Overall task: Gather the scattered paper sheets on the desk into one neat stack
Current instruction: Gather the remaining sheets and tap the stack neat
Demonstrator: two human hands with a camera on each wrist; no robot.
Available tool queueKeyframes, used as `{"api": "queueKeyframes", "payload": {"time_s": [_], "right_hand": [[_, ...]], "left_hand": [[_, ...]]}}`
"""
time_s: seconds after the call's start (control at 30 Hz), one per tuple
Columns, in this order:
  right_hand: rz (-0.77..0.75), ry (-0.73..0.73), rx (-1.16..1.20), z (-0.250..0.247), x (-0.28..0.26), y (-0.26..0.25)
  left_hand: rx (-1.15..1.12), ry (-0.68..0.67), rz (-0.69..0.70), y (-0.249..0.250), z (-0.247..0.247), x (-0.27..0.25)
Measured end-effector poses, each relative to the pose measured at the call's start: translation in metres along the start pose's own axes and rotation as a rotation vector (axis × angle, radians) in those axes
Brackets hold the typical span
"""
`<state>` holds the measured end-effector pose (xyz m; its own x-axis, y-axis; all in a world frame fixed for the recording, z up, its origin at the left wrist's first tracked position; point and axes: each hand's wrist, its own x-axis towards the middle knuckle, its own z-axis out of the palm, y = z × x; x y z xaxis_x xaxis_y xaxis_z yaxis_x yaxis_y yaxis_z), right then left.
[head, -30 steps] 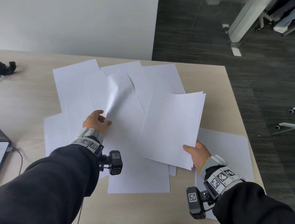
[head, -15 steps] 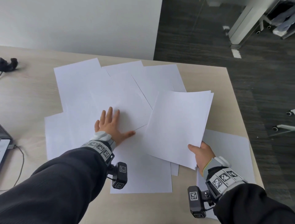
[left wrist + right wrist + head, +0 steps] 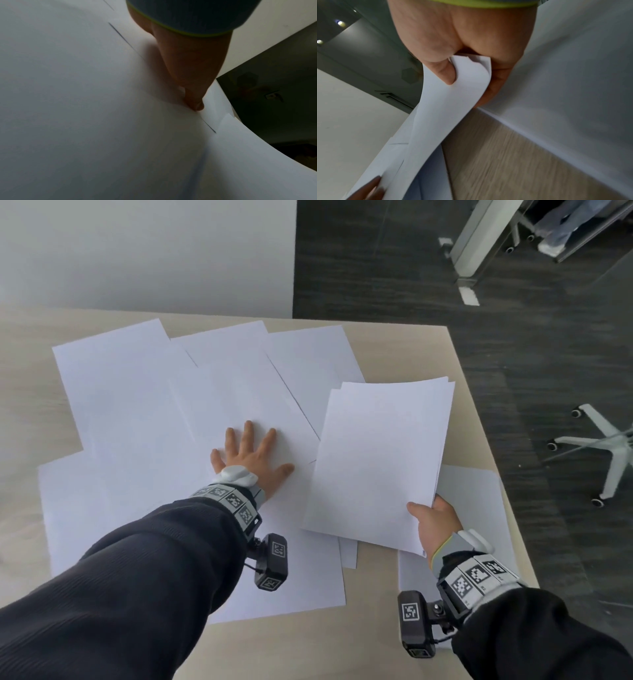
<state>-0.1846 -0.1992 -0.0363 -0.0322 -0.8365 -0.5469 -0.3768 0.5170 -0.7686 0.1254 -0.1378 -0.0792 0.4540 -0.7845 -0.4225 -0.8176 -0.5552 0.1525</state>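
Note:
Several white paper sheets (image 3: 137, 405) lie scattered and overlapping across the desk (image 3: 404, 347). My left hand (image 3: 251, 455) lies flat with spread fingers on the middle sheet (image 3: 239, 392); in the left wrist view the thumb (image 3: 193, 94) presses on paper (image 3: 85, 108). My right hand (image 3: 433, 520) pinches the near right corner of a lifted bundle of sheets (image 3: 380, 460), thumb on top. In the right wrist view the thumb (image 3: 444, 71) and fingers clamp the curled bundle (image 3: 447, 108). One more sheet (image 3: 476, 508) lies under that hand near the desk's right edge.
The desk's right edge (image 3: 486, 446) drops to dark carpet, where a white chair base (image 3: 609, 443) stands. A white wall runs behind the desk. Bare wood (image 3: 308, 645) shows along the near edge.
My left hand let go of the sheet it was lifting and flattened onto the pile, then slid forward. The bundle in my right hand drifted slightly right.

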Motion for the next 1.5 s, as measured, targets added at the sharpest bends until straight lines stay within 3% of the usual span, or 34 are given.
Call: {"api": "queueKeyframes", "payload": {"time_s": [0.23, 0.37, 0.5, 0.77, 1.0, 1.17, 1.27, 1.37, 1.5], "right_hand": [[0.009, -0.013, -0.032, -0.014, 0.004, 0.005], [0.030, -0.021, -0.045, -0.014, 0.006, 0.009], [0.028, -0.039, -0.032, -0.012, 0.003, 0.009], [0.057, -0.060, -0.001, -0.017, 0.004, 0.009], [0.011, -0.089, 0.042, -0.020, -0.002, 0.006], [0.027, -0.192, 0.082, -0.022, -0.009, 0.003], [0.029, -0.233, 0.086, -0.019, -0.011, 0.005], [0.066, -0.258, 0.133, -0.016, -0.013, 0.006], [0.182, -0.164, 0.088, -0.019, -0.012, 0.017]], "left_hand": [[0.032, 0.010, 0.173, -0.040, -0.003, -0.011], [-0.095, 0.113, 0.060, -0.022, -0.004, -0.014], [-0.061, 0.034, -0.121, 0.002, 0.002, -0.010], [-0.115, 0.083, -0.117, 0.001, 0.004, -0.009], [-0.332, 0.188, -0.081, -0.020, -0.014, -0.007], [-0.491, 0.259, -0.163, -0.021, -0.029, -0.018], [-0.529, 0.225, -0.068, 0.015, -0.031, -0.044], [-0.459, 0.070, 0.088, 0.063, -0.025, -0.080], [-0.257, -0.067, 0.341, 0.100, 0.006, -0.120]]}}
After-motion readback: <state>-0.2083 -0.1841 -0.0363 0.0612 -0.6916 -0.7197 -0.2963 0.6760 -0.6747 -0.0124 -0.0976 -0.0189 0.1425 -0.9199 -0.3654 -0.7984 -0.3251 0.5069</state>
